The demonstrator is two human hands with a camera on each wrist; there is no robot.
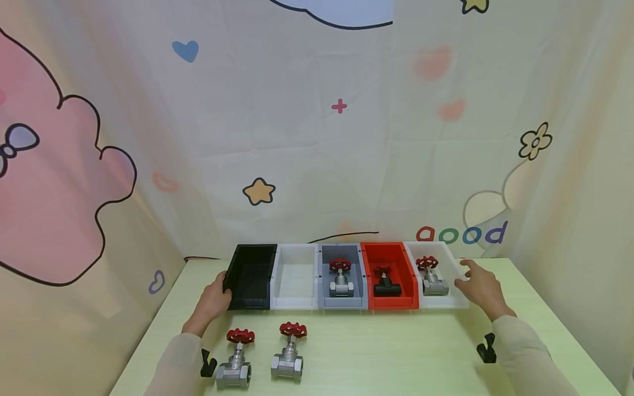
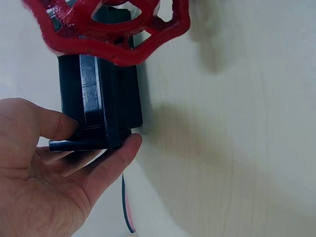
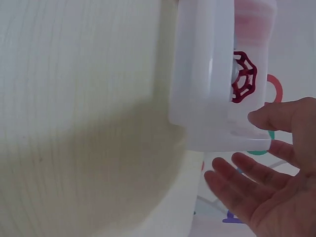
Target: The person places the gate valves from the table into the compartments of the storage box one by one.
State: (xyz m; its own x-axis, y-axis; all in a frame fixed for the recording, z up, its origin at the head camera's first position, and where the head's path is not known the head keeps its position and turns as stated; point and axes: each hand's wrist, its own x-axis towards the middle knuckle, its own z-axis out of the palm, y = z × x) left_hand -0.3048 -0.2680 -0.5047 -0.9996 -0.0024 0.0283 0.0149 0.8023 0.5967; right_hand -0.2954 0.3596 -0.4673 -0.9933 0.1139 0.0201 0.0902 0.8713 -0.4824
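Observation:
A row of joined bins stands at the back of the table. My left hand grips the side wall of the black bin at the left end, thumb over the rim and fingers outside. At the other end, my right hand is spread around the side of the white bin; its thumb is over the rim and its fingers stand apart from the outer wall. That bin holds a gate valve with a red handwheel. Another silver valve lies in the grey bin, and a black-bodied valve in the red bin.
Two silver valves with red handwheels lie on the table in front of the bins, one valve near my left forearm and another valve to its right. A second white bin sits beside the black one. A patterned curtain hangs behind.

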